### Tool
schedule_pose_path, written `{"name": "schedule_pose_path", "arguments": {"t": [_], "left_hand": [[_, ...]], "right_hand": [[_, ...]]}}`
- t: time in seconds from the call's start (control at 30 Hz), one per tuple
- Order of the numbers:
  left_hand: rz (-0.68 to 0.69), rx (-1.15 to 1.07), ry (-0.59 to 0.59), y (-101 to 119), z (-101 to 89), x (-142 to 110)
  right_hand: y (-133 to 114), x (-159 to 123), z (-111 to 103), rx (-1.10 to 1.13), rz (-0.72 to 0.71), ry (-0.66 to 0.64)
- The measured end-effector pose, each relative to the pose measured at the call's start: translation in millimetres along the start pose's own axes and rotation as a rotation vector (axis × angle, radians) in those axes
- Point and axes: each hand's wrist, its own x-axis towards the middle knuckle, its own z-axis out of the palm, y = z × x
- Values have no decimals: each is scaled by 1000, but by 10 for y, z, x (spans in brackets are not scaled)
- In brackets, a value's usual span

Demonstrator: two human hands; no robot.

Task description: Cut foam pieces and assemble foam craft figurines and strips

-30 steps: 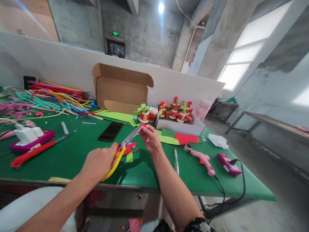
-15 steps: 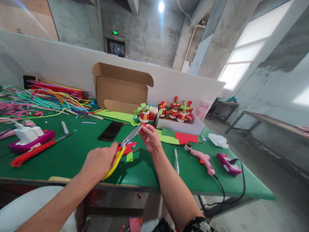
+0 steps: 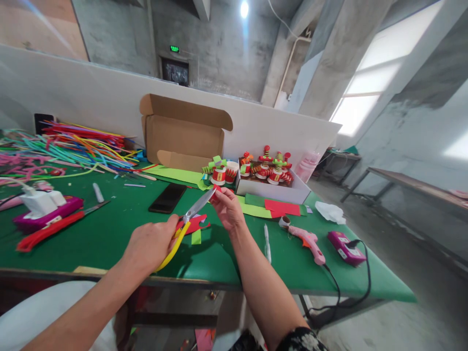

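While the hands grip scissors and something red over green tabletop, concrete walls rise beyond.

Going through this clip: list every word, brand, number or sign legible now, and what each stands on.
No text is legible enough to quote.
Green lit sign on the back wall: too small.
Pale scrawl on that wall: too faint.
Mark on the red-banded cup: too small.
Labels on the right purple socket block: blurred.
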Motion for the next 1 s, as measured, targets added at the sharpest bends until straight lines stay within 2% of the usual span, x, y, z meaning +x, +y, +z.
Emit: {"name": "schedule_pose_path", "arguments": {"t": [1.0], "left_hand": [[0,47,-32,-45,38,-19]], "right_hand": [[12,11,-25,0,-8,10]]}}
